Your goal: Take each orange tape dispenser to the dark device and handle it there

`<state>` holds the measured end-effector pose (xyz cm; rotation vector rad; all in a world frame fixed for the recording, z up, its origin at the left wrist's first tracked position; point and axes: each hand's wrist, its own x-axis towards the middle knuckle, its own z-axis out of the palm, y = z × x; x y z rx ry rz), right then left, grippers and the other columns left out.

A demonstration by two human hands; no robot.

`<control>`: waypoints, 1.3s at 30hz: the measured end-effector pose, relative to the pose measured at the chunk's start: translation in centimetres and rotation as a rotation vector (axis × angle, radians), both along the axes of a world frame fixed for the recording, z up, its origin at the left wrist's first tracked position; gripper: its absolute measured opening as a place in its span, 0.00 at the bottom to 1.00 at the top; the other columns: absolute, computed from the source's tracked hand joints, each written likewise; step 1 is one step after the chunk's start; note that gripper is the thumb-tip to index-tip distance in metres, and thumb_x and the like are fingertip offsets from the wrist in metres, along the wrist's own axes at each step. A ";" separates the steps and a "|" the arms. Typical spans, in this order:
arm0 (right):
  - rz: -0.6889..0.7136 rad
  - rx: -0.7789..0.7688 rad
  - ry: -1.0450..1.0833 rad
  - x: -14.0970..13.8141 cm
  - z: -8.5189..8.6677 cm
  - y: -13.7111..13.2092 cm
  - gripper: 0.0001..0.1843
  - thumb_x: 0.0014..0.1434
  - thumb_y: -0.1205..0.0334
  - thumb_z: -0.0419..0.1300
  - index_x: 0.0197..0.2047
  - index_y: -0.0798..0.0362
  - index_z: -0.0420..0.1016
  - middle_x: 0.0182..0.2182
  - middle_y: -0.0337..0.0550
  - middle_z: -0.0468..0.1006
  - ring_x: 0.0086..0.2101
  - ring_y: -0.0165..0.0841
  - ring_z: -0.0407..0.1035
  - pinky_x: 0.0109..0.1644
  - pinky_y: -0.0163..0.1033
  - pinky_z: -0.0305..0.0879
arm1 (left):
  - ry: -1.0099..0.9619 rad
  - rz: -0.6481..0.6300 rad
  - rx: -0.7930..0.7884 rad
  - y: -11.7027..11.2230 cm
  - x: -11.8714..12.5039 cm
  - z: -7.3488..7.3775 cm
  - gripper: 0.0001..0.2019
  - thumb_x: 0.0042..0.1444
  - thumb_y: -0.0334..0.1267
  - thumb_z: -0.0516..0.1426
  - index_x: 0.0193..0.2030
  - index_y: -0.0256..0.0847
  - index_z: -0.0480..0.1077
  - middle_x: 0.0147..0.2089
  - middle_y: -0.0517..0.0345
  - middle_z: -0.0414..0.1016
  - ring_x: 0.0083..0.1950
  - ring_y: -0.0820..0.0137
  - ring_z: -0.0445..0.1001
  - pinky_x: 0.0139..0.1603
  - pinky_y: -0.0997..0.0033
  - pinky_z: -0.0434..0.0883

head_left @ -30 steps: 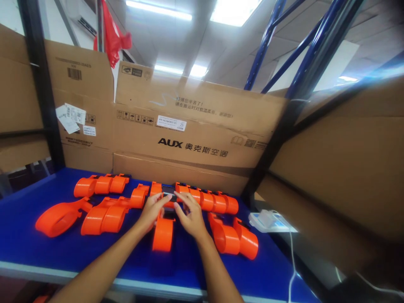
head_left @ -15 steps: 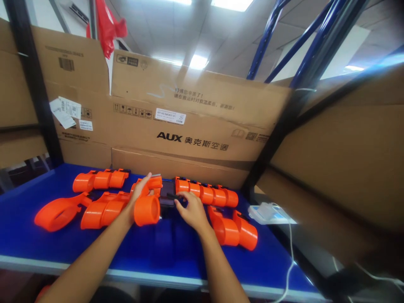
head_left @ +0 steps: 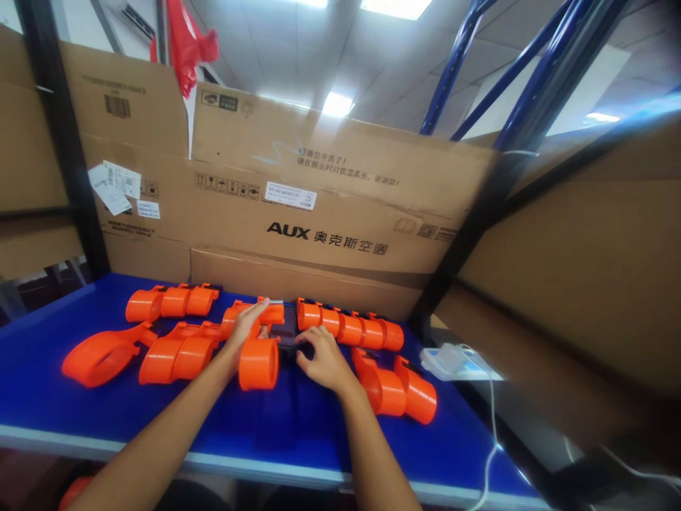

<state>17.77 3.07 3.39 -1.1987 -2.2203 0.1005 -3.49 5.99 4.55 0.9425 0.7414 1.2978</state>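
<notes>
1. Two-handed, works over a blue table (head_left: 223, 426), with both forearms stretched in across the near edge.
2. Curls the left hand (head_left: 245, 328) part-closed around an orange holder (head_left: 257, 363) near the middle of the table, with some fingers hidden behind.
3. Bends the right hand (head_left: 324, 362) loosely, with thumb and forefinger close together just beside a dark panel (head_left: 284, 326); cannot tell of any grip on the small black part at the fingertips.
4. Has the dark panel just right of the orange holder.
5. Shows three orange rings (head_left: 173, 301) at the far left, and a large orange loop (head_left: 101, 360) at the near left.
6. Shows a row of orange rings at the far right, with more nearer.
7. Has a white power strip (head_left: 457, 363) at the right, and upright cardboard (head_left: 330, 191) along the far side.
</notes>
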 end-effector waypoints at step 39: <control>-0.044 -0.069 0.972 -1.7 -0.1 2.0 0.18 0.55 0.46 0.64 0.39 0.54 0.78 0.35 0.46 0.81 0.38 0.39 0.73 0.45 0.43 0.69 | 0.066 -0.063 0.122 -0.7 2.3 -1.2 0.24 0.47 0.47 0.66 0.49 0.39 0.71 0.23 0.65 0.70 0.19 0.76 0.65 0.21 0.77 0.60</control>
